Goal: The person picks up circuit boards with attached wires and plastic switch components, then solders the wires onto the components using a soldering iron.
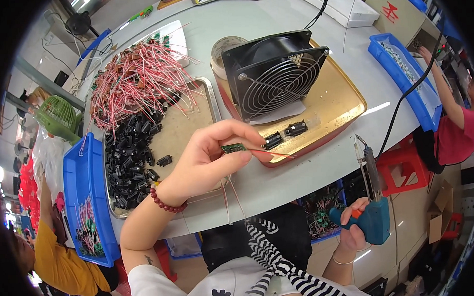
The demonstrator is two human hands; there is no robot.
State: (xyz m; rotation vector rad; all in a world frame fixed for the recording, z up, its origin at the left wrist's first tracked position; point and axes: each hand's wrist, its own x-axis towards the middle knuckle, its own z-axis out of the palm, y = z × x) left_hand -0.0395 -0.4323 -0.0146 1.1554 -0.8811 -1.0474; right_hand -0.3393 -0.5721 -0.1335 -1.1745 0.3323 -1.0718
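Over the table's front edge, my left hand (208,154) is closed on a small green circuit board (233,147) with thin red and white wires trailing from it. Just beyond its fingertips, a black plastic component (272,140) lies on the gold tray (340,110), with a second black component (296,127) to its right. Whether my fingers touch the nearer one, I cannot tell. Lower right, my right hand (353,225) grips a teal soldering gun (378,219), its orange trigger near the fingers. The gun's metal tip points up, apart from the tray.
A black fan (279,76) stands on the gold tray, beside a tape roll (225,49). At left, a metal tray (213,99) holds black components (130,162) and a heap of red-and-white wired boards (140,78). Blue bins (92,192) flank the table; co-workers sit on both sides.
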